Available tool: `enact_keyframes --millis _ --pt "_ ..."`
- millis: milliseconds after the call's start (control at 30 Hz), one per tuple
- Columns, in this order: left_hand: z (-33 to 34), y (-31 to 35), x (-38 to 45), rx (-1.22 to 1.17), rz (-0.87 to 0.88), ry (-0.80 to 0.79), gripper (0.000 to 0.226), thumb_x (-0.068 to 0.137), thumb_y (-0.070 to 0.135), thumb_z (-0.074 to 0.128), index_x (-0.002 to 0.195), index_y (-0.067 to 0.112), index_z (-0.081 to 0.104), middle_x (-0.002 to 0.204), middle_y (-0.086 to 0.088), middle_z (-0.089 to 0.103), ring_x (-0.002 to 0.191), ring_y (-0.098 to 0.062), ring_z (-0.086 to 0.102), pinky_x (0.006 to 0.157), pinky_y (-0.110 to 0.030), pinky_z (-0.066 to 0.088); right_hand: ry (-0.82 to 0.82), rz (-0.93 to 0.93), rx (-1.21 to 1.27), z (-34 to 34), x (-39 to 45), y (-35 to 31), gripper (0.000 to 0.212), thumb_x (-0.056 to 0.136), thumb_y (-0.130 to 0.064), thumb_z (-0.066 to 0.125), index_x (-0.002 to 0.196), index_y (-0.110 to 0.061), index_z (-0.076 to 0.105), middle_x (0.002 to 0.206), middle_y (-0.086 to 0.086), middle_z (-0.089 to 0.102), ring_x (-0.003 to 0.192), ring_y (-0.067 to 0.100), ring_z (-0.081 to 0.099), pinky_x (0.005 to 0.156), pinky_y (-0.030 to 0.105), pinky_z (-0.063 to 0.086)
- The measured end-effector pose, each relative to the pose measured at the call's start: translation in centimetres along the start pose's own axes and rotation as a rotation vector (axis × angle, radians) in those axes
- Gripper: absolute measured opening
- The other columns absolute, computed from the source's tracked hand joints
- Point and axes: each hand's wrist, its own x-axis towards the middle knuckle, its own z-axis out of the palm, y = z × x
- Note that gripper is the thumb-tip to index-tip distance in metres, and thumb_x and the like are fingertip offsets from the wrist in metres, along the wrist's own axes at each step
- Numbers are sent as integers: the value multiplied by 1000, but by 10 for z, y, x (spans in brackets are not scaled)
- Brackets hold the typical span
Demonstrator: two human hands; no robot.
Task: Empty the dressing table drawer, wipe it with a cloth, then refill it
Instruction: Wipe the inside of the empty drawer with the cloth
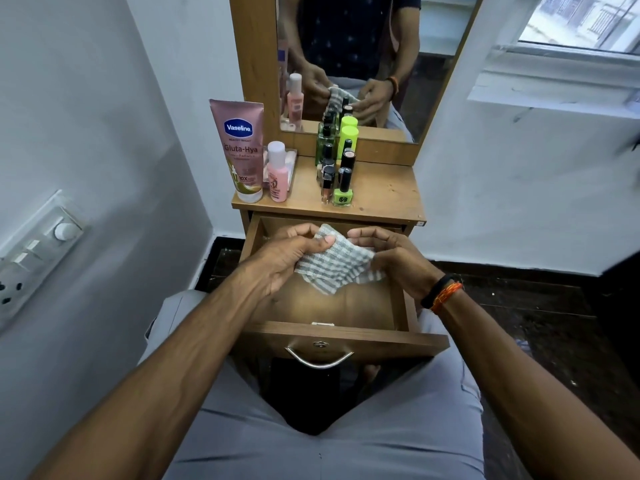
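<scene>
The drawer (341, 336) of the dressing table (388, 192) stands pulled out toward the person, its wooden bottom bare where it shows, its curved metal handle (318, 360) on the front panel facing the camera. Both hands are above the open drawer, holding a grey-and-white checked cloth (337, 263) between them: the left hand (287, 258) has its fingers curled round the cloth's left edge with the thumb pressed on top, and the right hand (394, 256) pinches the cloth's right side with bent fingers and thumb. The cloth hangs crumpled over the middle of the drawer, nearer its back edge than its front; whether its lower corner touches the drawer bottom cannot be told. The right wrist wears a black band and an orange thread (443, 292). On the tabletop, at the left edge, a pink Vaseline tube (242, 150) stands upright on its cap, and just beside it, to the right, a small pink bottle (278, 173) with a pale cap. Toward the middle of the tabletop a row of nail polish bottles (334, 174) runs from the front edge back to the mirror (346, 39), with a green nail polish (343, 194) nearest the front and a lime-capped bottle (348, 138) toward the back. The mirror reflects the hands and the cloth. A switch panel (34, 251) sits on the left wall
</scene>
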Motion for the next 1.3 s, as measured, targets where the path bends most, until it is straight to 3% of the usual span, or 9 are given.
enact_keyframes --millis 167,300,433,633,733,933,1133,1200,1300 --pt "20 7 1 -28 82 -8 28 89 7 71 114 -4 62 98 -17 73 88 -25 71 74 -36 61 -4 -75 -477 5 -2 -14 75 69 -39 84 137 -28 53 120 -8 68 107 4 65 90 24 52" --pt "32 15 2 -23 150 51 33 86 -7 69 114 1 54 105 -23 72 87 -27 73 66 -35 62 126 -160 -605 10 -4 -12 59 76 -24 85 128 -21 56 109 -4 71 94 8 71 84 32 60" --pt "23 17 11 259 245 35 70 75 -17 73 130 20 51 103 -15 75 96 -30 74 74 -44 63 116 -108 -529 -2 -10 -19 37 81 -11 80 113 -14 62 105 4 74 92 18 73 85 46 60" --pt "25 32 13 600 277 76 29 61 4 91 83 8 72 82 -11 71 77 -16 64 72 -40 57 87 -35 -128 -22 -20 -19 35 82 -2 75 114 5 63 115 20 71 108 40 67 99 61 50" --pt "39 37 15 673 335 201 27 67 8 90 83 9 68 78 0 68 72 -9 59 61 -21 46 81 -70 -120 -30 -24 -27 33 89 0 69 120 3 60 119 19 69 111 36 66 98 54 52" --pt "54 30 31 455 280 344 17 82 19 81 88 18 64 77 2 66 70 -14 62 61 -32 55 422 -235 -108 -51 -15 -64 32 87 5 66 118 -3 67 112 11 74 104 27 72 93 47 57" --pt "58 10 37 656 270 314 18 86 23 77 97 21 63 96 8 63 91 -11 59 75 -24 46 971 -390 -973 -61 36 -80 39 81 -13 67 117 -25 74 110 1 76 99 21 69 84 27 51" --pt "57 7 34 814 337 327 27 88 26 74 112 19 63 113 7 59 102 -9 53 82 -22 39 939 -374 -1109 -60 58 -69 47 83 -9 63 128 -22 68 125 4 70 110 27 66 93 36 52" --pt "51 0 28 962 387 305 40 91 27 70 128 16 58 130 1 54 118 -14 47 92 -25 38 585 -119 -1325 -52 81 -38 58 92 -17 54 149 -24 44 151 10 46 137 34 42 110 55 38"
